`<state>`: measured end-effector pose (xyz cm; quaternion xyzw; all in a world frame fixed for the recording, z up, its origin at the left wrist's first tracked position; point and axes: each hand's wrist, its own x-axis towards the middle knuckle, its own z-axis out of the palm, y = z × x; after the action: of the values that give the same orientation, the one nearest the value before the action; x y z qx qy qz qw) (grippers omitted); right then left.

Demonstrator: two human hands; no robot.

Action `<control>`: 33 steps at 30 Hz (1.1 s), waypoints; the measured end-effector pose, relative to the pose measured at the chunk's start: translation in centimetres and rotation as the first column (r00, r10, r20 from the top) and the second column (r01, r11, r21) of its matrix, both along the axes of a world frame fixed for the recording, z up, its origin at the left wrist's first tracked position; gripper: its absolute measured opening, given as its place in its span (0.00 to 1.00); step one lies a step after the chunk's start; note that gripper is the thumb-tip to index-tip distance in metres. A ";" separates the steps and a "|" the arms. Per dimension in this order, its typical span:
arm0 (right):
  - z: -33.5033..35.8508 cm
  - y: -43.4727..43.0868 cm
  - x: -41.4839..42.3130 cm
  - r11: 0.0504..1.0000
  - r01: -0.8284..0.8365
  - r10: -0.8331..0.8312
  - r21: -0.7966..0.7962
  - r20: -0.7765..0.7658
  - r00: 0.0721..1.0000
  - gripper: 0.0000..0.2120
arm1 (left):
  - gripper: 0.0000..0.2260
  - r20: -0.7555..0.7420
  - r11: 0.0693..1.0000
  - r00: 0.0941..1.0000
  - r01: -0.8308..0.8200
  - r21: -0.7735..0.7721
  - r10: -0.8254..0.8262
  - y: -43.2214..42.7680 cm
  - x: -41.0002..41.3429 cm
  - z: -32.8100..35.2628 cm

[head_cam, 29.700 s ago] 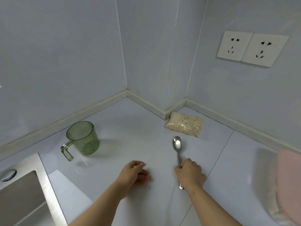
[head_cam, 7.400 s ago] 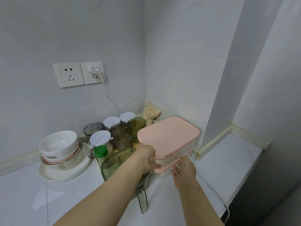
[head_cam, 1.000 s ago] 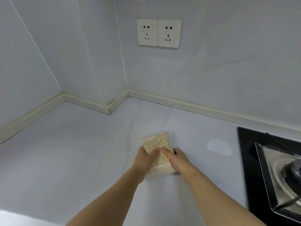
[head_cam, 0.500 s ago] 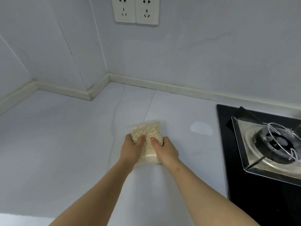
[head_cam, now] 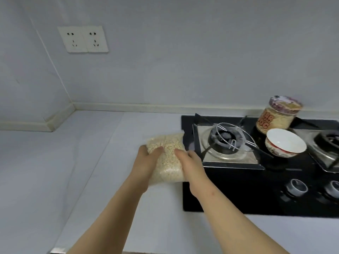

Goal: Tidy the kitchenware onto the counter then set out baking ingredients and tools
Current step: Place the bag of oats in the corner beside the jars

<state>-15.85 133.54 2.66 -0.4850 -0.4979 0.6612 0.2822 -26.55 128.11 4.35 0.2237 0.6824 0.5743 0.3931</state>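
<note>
we have the clear bag of oats [head_cam: 167, 167] clamped between both hands in the middle of the frame. the left hand [head_cam: 145, 162] wraps its left flank with the fingers [head_cam: 158, 149] curled over the top face, and the right hand [head_cam: 193, 163] grips the right flank the same way, so neither hand is free. the bag's long axis runs up the frame, near end towards the wrists and far end past the fingertips. the grip sits about midway along it, so we judge the load balanced. whether its underside rests on the white countertop [head_cam: 82, 162] or hangs just above it we cannot tell

the relation that matters is to the right: the bag's right edge lies just beside the left edge of the black gas hob [head_cam: 238, 191], and its far right corner looks to touch or overlap that edge. the burner [head_cam: 226, 142] with its wire ring is near the right hand. further right on the hob stand a white bowl [head_cam: 285, 143] and a printed tub [head_cam: 277, 114], both well apart from the bag. open room lies to the left and upper left, where the counter runs to the wall corner below the double socket [head_cam: 83, 39], so we judge the set-down should go leftward, away from the hob
</note>
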 end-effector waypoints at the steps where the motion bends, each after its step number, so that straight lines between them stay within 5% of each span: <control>1: 0.8 0.3 2.6 0.999 0.032 -0.032 0.007 -0.027 0.999 0.10 | 0.10 -0.008 0.999 0.999 0.040 0.018 -0.040 0.7 2.3 0.5; 9: 3.0 0.9 25.4 0.939 0.343 -0.343 0.009 -0.018 0.939 0.10 | 0.10 0.067 0.923 0.921 0.379 0.063 -0.383 5.1 23.9 1.8; 17: 3.6 0.5 43.6 0.771 0.636 -0.636 0.009 -0.021 0.771 0.11 | 0.09 0.098 0.726 0.720 0.686 0.047 -0.687 9.4 42.3 2.0; 26: 3.3 6.4 58.2 0.627 0.779 -0.779 0.035 0.003 0.627 0.12 | 0.12 0.055 0.522 0.519 0.849 0.078 -0.853 18.1 57.6 1.4; 33: 4.9 15.2 68.0 0.592 0.805 -0.805 0.046 0.002 0.593 0.10 | 0.14 0.031 0.478 0.477 0.872 0.105 -0.878 28.0 68.4 2.5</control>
<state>52.19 148.77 7.57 -0.6590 -0.2418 0.4473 0.5543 41.83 156.10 6.80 0.5315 0.4346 0.3274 0.6492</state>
